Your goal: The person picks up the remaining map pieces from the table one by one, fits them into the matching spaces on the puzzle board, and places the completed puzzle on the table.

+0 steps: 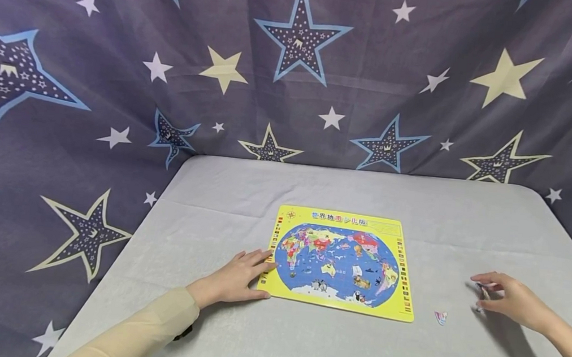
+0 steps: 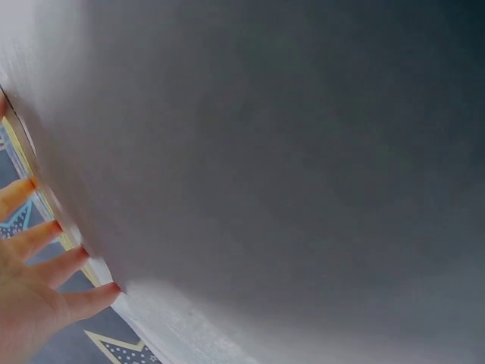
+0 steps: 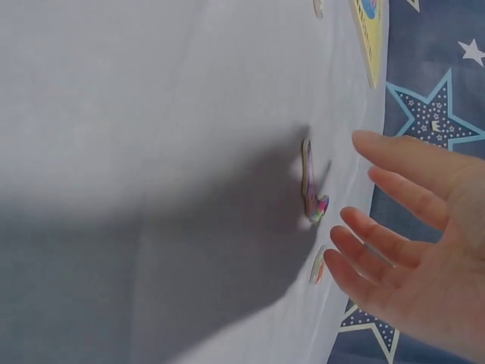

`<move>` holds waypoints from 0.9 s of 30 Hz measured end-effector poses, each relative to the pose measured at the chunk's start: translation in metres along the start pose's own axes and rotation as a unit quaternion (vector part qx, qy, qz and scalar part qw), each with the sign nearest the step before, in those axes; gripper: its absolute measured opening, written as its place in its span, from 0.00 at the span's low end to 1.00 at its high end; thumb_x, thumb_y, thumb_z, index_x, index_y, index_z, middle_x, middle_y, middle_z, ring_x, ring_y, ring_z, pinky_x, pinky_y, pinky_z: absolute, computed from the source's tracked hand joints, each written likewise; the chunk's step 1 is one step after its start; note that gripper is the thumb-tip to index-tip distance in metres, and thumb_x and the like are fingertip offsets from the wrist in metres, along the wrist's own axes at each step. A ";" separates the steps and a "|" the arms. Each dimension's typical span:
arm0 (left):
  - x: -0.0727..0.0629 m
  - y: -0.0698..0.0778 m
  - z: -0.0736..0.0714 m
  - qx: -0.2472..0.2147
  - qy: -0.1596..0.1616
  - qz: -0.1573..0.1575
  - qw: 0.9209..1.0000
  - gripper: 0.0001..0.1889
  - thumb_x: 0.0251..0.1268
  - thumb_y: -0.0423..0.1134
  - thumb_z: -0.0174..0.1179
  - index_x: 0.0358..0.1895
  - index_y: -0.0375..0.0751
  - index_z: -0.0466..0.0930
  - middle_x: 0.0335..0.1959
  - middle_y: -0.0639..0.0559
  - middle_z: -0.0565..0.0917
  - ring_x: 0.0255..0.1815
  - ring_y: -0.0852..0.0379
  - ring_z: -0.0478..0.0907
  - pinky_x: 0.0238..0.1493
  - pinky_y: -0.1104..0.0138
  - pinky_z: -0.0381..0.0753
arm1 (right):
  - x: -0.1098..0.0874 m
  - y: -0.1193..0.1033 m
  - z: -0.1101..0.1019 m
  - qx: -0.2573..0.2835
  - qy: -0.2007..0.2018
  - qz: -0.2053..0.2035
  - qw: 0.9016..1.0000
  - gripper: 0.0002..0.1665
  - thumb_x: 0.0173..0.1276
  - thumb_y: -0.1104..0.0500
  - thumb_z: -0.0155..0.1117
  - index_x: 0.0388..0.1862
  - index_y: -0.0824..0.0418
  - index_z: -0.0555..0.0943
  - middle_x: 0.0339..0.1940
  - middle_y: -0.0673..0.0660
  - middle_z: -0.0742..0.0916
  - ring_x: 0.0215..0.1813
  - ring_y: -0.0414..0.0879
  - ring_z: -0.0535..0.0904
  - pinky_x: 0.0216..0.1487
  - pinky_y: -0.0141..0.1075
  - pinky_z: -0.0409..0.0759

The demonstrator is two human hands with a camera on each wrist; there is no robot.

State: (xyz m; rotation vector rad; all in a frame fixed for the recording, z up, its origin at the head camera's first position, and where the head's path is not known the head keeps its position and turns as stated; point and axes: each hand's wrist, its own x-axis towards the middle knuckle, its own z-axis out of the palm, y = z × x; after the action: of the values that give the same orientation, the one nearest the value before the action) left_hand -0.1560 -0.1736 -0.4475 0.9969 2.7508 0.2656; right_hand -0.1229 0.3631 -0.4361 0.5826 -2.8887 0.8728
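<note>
A yellow-bordered world map puzzle (image 1: 336, 305) lies flat on the table. My left hand (image 1: 239, 276) rests at its left edge, fingers spread, fingertips touching the border. The left wrist view shows these spread fingers (image 2: 57, 265) along the board's edge. To the right of the board, my right hand (image 1: 515, 300) hovers over small puzzle pieces (image 1: 482, 287), partly hidden by the fingers. In the right wrist view, that hand (image 3: 424, 227) has fingers loosely extended and apart. Near its fingertips are a long colorful piece (image 3: 309, 186) and a smaller piece (image 3: 317, 265); nothing appears held.
Another small puzzle piece (image 1: 440, 317) lies between the board and my right hand. A pale grey cloth covers the table (image 1: 223, 190). Behind and to the left hangs a dark star-patterned curtain (image 1: 328, 46).
</note>
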 end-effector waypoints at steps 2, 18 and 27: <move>0.000 -0.001 0.001 0.003 0.003 0.001 1.000 0.35 0.55 0.63 0.51 0.63 0.49 0.63 0.67 0.46 0.57 0.66 0.44 0.53 0.60 0.45 0.53 | -0.001 0.003 0.001 0.003 0.002 -0.007 1.000 0.24 0.38 0.67 0.72 0.38 0.70 0.77 0.38 0.35 0.76 0.36 0.24 0.70 0.33 0.27 0.72; 0.000 -0.002 0.001 0.007 0.007 0.009 1.000 0.35 0.55 0.64 0.49 0.64 0.49 0.63 0.67 0.46 0.56 0.66 0.44 0.53 0.60 0.45 0.52 | -0.002 0.013 0.000 -0.016 -0.043 0.087 0.995 0.29 0.43 0.65 0.71 0.43 0.78 0.73 0.39 0.74 0.78 0.30 0.25 0.67 0.27 0.29 0.71; 0.001 -0.004 0.004 0.007 0.021 0.020 1.000 0.36 0.55 0.65 0.48 0.62 0.47 0.64 0.65 0.42 0.58 0.65 0.41 0.55 0.58 0.44 0.54 | -0.002 0.016 0.003 -0.020 -0.045 0.103 0.993 0.27 0.45 0.63 0.71 0.43 0.77 0.75 0.37 0.71 0.78 0.30 0.27 0.65 0.26 0.29 0.67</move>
State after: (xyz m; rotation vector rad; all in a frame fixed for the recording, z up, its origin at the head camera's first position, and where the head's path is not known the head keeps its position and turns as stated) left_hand -0.1579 -0.1754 -0.4522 1.0628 2.7767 0.2778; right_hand -0.1273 0.3747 -0.4474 0.3325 -3.0830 0.8285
